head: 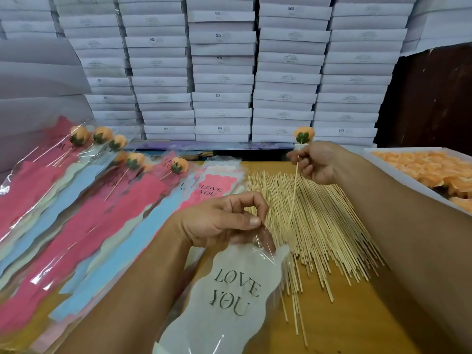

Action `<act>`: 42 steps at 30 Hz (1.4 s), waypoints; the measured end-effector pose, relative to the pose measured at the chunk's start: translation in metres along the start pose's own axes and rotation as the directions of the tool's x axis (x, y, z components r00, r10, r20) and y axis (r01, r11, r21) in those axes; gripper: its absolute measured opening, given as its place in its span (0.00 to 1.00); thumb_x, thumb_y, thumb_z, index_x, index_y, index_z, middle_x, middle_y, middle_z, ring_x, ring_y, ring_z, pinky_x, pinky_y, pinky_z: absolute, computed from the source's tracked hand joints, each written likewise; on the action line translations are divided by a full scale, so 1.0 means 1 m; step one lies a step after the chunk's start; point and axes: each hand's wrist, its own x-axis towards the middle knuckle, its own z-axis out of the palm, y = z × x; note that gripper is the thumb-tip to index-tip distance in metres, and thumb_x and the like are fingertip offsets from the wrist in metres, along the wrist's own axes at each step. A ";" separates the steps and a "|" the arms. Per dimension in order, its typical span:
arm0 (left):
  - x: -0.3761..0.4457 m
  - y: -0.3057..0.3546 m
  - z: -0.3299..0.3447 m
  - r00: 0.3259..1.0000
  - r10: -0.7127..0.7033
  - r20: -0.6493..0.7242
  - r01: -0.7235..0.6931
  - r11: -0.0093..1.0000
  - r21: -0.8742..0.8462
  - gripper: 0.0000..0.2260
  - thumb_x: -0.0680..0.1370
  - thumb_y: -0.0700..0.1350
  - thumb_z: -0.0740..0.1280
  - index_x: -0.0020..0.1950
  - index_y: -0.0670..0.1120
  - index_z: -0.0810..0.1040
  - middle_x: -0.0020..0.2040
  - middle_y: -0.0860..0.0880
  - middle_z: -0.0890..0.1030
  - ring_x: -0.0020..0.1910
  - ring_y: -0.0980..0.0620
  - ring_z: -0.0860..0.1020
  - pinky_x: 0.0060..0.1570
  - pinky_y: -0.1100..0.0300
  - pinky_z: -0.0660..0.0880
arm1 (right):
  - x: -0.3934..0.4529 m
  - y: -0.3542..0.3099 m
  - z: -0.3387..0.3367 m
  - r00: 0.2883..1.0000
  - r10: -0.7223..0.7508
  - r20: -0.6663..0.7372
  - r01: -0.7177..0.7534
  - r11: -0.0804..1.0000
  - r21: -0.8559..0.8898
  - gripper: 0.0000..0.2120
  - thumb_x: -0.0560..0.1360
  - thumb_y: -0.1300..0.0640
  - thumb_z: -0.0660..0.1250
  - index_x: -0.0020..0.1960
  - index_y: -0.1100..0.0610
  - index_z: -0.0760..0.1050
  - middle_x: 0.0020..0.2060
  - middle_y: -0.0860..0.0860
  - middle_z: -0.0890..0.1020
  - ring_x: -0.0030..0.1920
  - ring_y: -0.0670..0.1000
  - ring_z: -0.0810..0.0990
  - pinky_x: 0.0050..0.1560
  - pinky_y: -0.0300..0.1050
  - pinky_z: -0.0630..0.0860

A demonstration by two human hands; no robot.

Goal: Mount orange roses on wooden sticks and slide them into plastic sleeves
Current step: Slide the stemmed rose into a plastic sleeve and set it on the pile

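My right hand (315,162) pinches a wooden stick (293,192) just under an orange rose (304,134) mounted on its top end. The stick slants down to the left, and its lower tip reaches the mouth of a white plastic sleeve (229,295) printed "LOVE YOU". My left hand (222,221) pinches the clear upper edge of that sleeve and holds it up at the centre. Whether the tip is inside the sleeve is unclear. A heap of loose sticks (319,226) lies on the wooden table under both hands.
Several sleeved roses (76,190) in pink, blue and pale sleeves lie fanned at the left. A small stack of empty sleeves (217,182) sits behind my left hand. A white tray of loose orange roses (429,172) stands at the right. Stacked white boxes (222,72) fill the back.
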 end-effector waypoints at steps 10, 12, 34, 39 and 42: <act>0.003 -0.005 0.003 0.993 -0.075 -0.087 0.073 0.997 -0.021 0.10 0.78 0.33 0.61 0.45 0.47 0.77 0.34 0.48 0.71 0.45 0.37 0.63 0.47 0.47 0.55 | 0.004 0.012 0.006 0.999 -0.025 -0.044 0.026 1.000 0.017 0.13 0.82 0.66 0.51 0.52 0.61 0.75 0.33 0.51 0.76 0.21 0.42 0.67 0.18 0.33 0.64; 0.004 -0.006 0.003 0.994 -0.073 -0.084 0.073 0.997 0.007 0.09 0.78 0.33 0.60 0.47 0.46 0.76 0.34 0.49 0.72 0.40 0.42 0.65 0.44 0.51 0.59 | 0.002 0.011 0.002 0.999 -0.029 -0.044 0.030 0.999 0.037 0.12 0.82 0.66 0.52 0.52 0.61 0.75 0.34 0.51 0.75 0.20 0.42 0.67 0.18 0.33 0.63; 0.005 -0.006 -0.002 0.996 -0.091 -0.015 0.092 0.993 0.070 0.04 0.81 0.34 0.59 0.52 0.42 0.70 0.38 0.48 0.82 0.45 0.34 0.63 0.43 0.49 0.59 | -0.007 0.009 0.003 0.984 -0.083 -0.155 0.090 0.995 0.037 0.11 0.82 0.66 0.54 0.51 0.61 0.75 0.33 0.51 0.75 0.19 0.42 0.67 0.18 0.33 0.62; 0.005 -0.006 -0.002 0.995 -0.087 -0.052 0.091 0.992 0.082 0.06 0.80 0.35 0.61 0.49 0.46 0.74 0.39 0.43 0.82 0.46 0.33 0.67 0.41 0.50 0.61 | -0.012 0.013 0.006 0.991 -0.072 -0.114 0.072 0.997 0.000 0.09 0.83 0.65 0.57 0.50 0.60 0.74 0.35 0.52 0.75 0.20 0.42 0.67 0.18 0.33 0.63; 0.006 -0.007 -0.002 0.992 -0.062 -0.111 0.073 0.993 0.096 0.07 0.80 0.36 0.62 0.48 0.48 0.76 0.39 0.46 0.80 0.44 0.38 0.68 0.41 0.53 0.63 | -0.019 0.017 0.009 0.992 -0.079 -0.096 0.078 0.997 -0.010 0.09 0.83 0.65 0.56 0.50 0.60 0.75 0.35 0.52 0.76 0.20 0.42 0.67 0.18 0.33 0.63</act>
